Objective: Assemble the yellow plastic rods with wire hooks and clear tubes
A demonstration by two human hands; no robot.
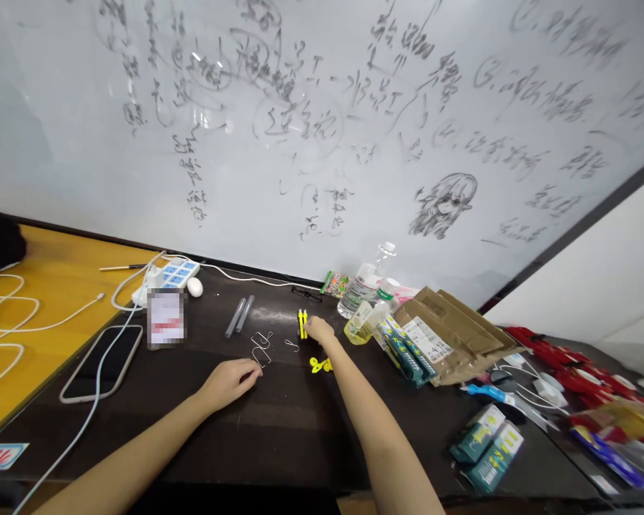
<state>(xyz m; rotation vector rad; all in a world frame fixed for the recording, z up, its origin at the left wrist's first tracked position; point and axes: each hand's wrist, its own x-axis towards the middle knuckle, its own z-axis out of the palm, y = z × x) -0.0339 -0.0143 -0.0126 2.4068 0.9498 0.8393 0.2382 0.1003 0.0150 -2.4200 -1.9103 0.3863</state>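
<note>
2 yellow sticks [303,324] stand at the right hand's [320,330] fingertips, long axis toward the table's [295,443] far edge; whether it pinches them I cannot tell. The left hand [232,384], farther off, rests loosely curled, thumb apart, beside bent metal hooks [262,342], on a dark tabletop below a whiteboard [236,172].
</note>
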